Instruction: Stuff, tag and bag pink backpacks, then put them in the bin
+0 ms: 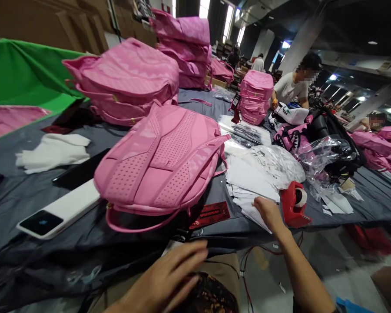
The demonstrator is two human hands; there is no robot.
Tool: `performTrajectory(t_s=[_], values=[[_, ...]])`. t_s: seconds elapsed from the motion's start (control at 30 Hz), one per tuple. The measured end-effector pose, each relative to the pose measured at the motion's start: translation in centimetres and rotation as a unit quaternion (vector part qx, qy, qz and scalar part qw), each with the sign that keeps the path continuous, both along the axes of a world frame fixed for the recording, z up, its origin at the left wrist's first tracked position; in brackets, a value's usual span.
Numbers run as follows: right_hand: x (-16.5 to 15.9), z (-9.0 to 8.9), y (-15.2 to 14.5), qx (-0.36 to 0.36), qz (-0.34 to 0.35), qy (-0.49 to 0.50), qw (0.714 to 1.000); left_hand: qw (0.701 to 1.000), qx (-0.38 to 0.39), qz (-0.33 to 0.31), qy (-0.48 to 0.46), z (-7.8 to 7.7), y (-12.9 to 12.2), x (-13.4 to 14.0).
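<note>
A pink backpack (163, 161) lies back-side up on the dark grey table cover (32, 243), its carry loop hanging toward me. My right hand (269, 213) rests on a stack of white paper sheets (250, 182) at the table's front edge, fingers touching the lowest sheets, beside a red tape dispenser (295, 204). My left hand (169, 274) hovers low over my lap below the table edge, fingers spread, holding nothing. A red label card (210, 214) lies just under the backpack's bottom edge.
A white phone (57, 213) and white gloves (54, 150) lie left of the backpack. Stacks of pink backpacks (127, 80) (256, 98) stand behind. Clear plastic bags (322, 156) and black bags sit right. A person in a white shirt (291, 87) works at the far side.
</note>
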State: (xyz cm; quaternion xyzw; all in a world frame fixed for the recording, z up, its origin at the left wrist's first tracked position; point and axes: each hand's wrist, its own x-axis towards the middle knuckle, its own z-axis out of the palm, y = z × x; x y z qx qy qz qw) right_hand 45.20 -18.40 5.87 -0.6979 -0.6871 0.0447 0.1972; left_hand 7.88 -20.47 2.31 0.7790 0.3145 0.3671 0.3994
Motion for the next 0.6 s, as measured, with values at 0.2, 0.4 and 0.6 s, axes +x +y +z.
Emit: performTrajectory(t_s=[0.2, 0.4, 0.6], values=[[-7.3, 2.6, -4.6, -0.090, 0.030, 0.242, 0.965, 0.957, -0.244, -0.144, -0.065, -0.1, 3.4, 8.9], [-9.6, 2.8, -5.2, -0.175, 0.032, 0.467, 0.866, 0.872, -0.440, -0.093, -0.193, 0.3, 2.3, 8.6], [-12.6, 1.5, -3.8, -0.256, -0.033, 0.578, 0.774, 0.895, -0.388, -0.092, -0.199, 0.9, 1.2, 6.1]])
